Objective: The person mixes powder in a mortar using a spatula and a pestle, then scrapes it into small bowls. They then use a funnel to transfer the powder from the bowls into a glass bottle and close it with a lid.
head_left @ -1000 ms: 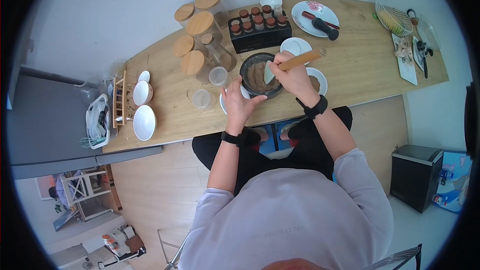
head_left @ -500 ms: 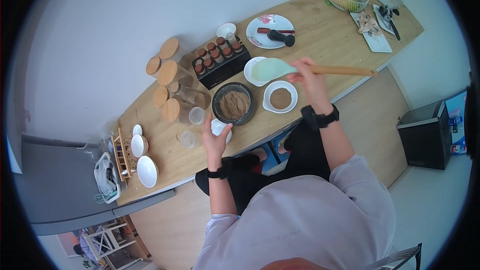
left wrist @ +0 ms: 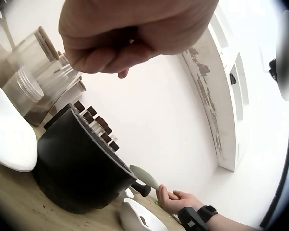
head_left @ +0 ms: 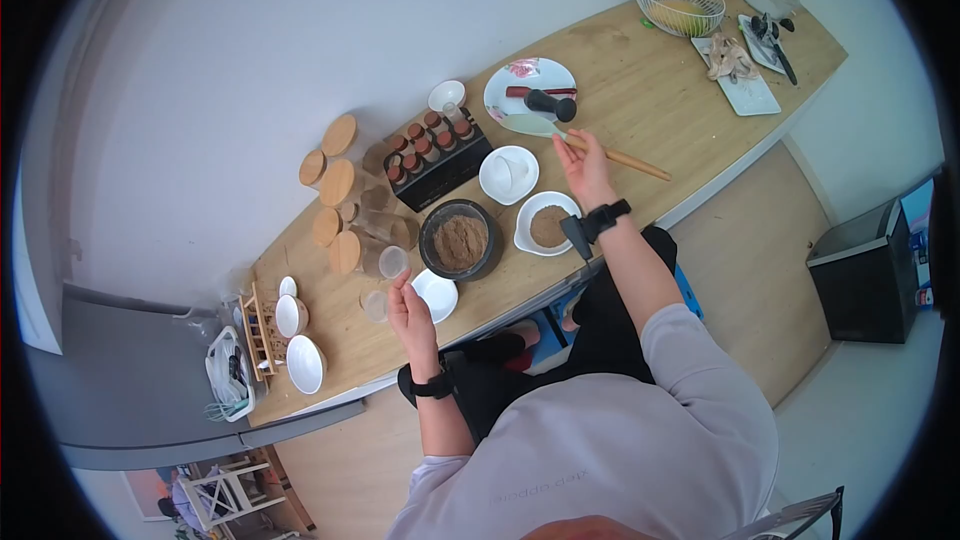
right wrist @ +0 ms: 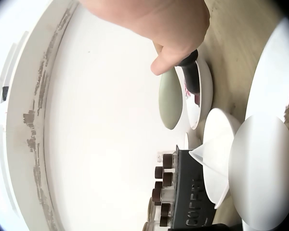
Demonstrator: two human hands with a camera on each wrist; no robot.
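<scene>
My right hand grips the wooden handle of a spatula with a pale green head. It is raised over the right part of the table, its head overlapping the floral plate in the head view. A black mortar holds brown powder. My left hand hovers left of the mortar, its fingers loosely curled around nothing. Close by are a white dish and a clear plastic cup. Right of the mortar stands a white bowl of brown powder.
A black rack of small capped vials stands behind the mortar, beside wooden-lidded jars. On the floral plate lie a black pestle and a red-handled tool. A wire basket and trays occupy the far right; white bowls stand left.
My right hand has lifted the spatula out of the mortar and carried it right, turning its head toward the plate. My left hand has let go of the mortar's rim and drawn back.
</scene>
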